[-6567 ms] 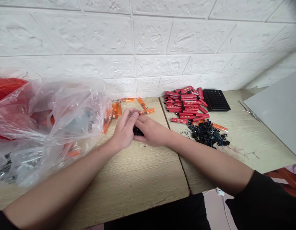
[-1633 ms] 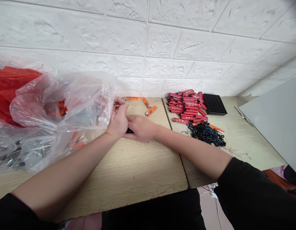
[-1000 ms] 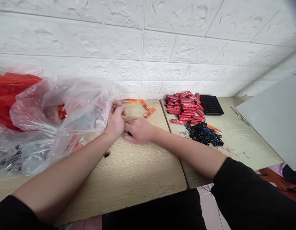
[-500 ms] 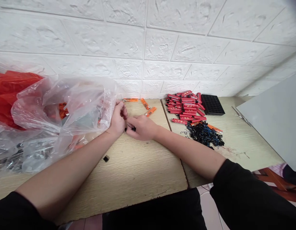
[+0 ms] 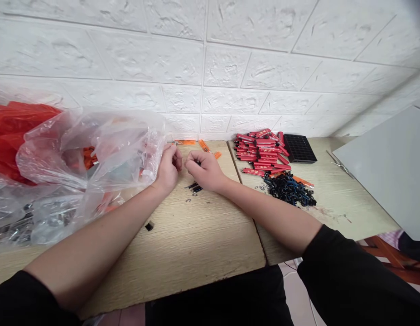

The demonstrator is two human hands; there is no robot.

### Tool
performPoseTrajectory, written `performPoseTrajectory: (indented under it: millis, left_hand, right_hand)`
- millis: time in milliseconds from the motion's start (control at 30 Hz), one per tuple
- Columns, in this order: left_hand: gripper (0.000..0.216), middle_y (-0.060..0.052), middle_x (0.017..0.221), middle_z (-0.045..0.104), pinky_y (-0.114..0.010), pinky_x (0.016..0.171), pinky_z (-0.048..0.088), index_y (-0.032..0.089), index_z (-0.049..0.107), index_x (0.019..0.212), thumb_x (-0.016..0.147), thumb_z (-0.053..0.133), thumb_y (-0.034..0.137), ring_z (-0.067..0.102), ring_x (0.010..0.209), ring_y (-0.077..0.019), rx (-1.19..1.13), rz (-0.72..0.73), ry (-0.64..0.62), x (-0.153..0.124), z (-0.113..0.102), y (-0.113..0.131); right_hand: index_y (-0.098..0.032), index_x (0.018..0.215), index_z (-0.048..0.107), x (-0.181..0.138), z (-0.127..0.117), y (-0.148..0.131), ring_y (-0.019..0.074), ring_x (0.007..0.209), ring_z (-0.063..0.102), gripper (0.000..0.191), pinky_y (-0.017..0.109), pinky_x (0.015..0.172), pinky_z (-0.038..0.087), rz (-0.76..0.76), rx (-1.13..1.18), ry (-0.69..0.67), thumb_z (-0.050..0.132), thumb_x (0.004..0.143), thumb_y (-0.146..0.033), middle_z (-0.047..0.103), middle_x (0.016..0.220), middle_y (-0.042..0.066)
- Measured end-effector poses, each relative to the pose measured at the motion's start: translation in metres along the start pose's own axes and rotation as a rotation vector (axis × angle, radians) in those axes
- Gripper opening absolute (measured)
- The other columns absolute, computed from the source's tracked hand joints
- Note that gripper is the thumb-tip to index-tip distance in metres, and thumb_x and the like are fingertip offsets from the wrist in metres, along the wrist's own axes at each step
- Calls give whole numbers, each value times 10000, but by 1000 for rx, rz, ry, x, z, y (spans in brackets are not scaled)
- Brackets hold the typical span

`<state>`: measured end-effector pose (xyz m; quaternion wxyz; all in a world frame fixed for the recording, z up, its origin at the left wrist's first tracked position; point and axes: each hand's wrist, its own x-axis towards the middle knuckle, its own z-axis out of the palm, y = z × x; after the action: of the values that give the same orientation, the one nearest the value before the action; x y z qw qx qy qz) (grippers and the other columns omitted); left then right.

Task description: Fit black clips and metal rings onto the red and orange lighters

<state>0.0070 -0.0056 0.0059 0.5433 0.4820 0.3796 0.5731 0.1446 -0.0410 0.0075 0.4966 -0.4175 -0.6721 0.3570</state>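
Note:
My left hand [image 5: 168, 169] rests on its side on the table against the clear plastic bag [image 5: 128, 145], fingers curled in. Whatever those fingers hold, if anything, is hidden. Just to its right, my right hand [image 5: 207, 172] is closed in a pinch, and a dark bit shows by its fingertips, too small to name. Several thin black pieces [image 5: 195, 187] lie on the wood beneath the right hand, with small metal bits [image 5: 188, 200] nearby. Beyond the hands are orange see-through pieces like lighter bodies [image 5: 185, 142]. A small black piece [image 5: 149, 225] lies by my left forearm.
To the right are a heap of red lighter-like sticks [image 5: 264, 149], a black gridded tray [image 5: 300, 148] and a pile of black and blue small parts [image 5: 291, 190]. A red bag [image 5: 22, 117] sits far left. A grey panel [image 5: 376, 167] leans over the right side; a white wall stands behind.
My right hand has moved up and slightly right, away from the left hand. Thin black pieces and metal bits now show on the table below it. My left hand has barely moved.

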Motion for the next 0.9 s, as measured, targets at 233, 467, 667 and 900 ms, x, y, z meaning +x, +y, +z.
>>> performPoseTrajectory:
  millis: [233,467,667,900]
  left_hand:
    - [387,11,483,449,-306,466,284,225,553,605,931,631,419,406,469,-139,67,-8,-13,-4,2,6]
    - [373,4,490,477,-284,445,286,223,566,597,891,672,426,411,465,-132,79,-37,-17,-5,3,7]
    - [361,-7,485,494,-283,443,294,220,583,576,900,653,364,425,458,-132,126,-7,-39,-5,5,9]
    - [387,-6,490,505,-296,447,302,220,597,593,937,658,385,440,458,-133,167,11,-70,-4,3,7]
  right_hand:
    - [-250,705,389,-9,-42,-22,70,479,335,323,235,479,286,270,239,81,602,933,-336,402,564,-85]
    - [-278,669,368,-60,-167,-25,71,424,287,399,271,434,227,273,108,385,697,854,-407,351,514,-79]
    - [-231,662,515,-126,-253,0,126,502,421,264,280,468,308,285,-535,580,645,870,-329,515,573,-19]
    - [-219,697,560,-148,-259,12,148,594,461,294,309,590,365,216,-769,428,644,925,-385,503,617,-20]
